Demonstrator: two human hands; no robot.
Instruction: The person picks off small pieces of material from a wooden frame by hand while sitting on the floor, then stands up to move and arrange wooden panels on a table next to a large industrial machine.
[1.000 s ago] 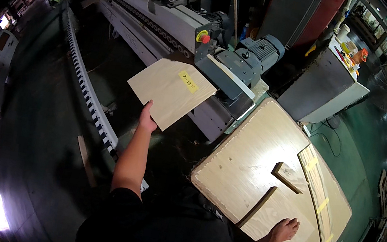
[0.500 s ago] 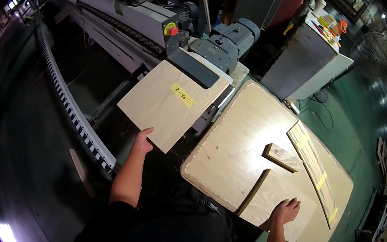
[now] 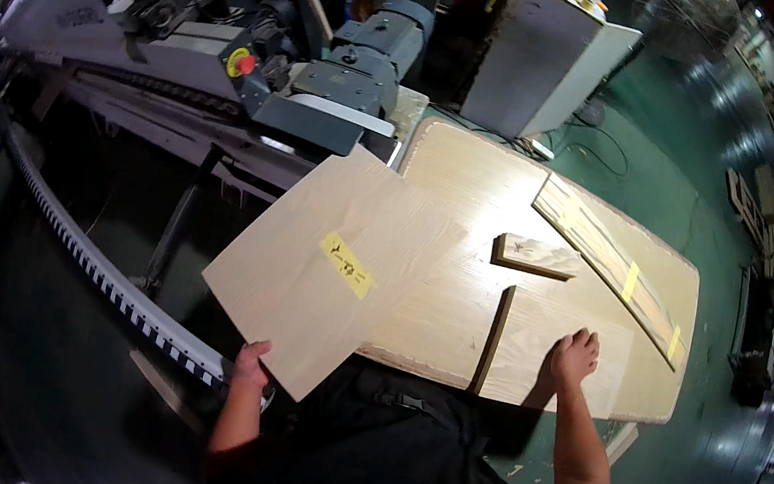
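My left hand [image 3: 252,363] grips a square light-wood panel [image 3: 289,252] by its near edge, thumb on top and fingers hidden underneath. The panel bears a yellow tape label [image 3: 346,264] with handwriting. Its far corner lies close to the machine's dark end plate [image 3: 308,124], and its right side overlaps the board-topped table [image 3: 456,192]. My right hand [image 3: 577,355] lies with fingers extended on a pale wooden board [image 3: 532,351] at the table's near side. Beyond that board are a short wood block [image 3: 538,257] and a long bundle of taped strips [image 3: 607,262].
A long machine with a grey motor [image 3: 378,43] and a red-and-yellow stop button [image 3: 241,64] stands at the far left. A curved-looking striped rail [image 3: 113,280] runs along my left. Behind the table stands a grey cabinet [image 3: 538,53] with small items on top; cables [image 3: 613,156] lie beside it.
My left hand has drawn the panel back from the machine's end plate toward me, and it now overlaps the table. My right hand remains on the board; the view has shifted.
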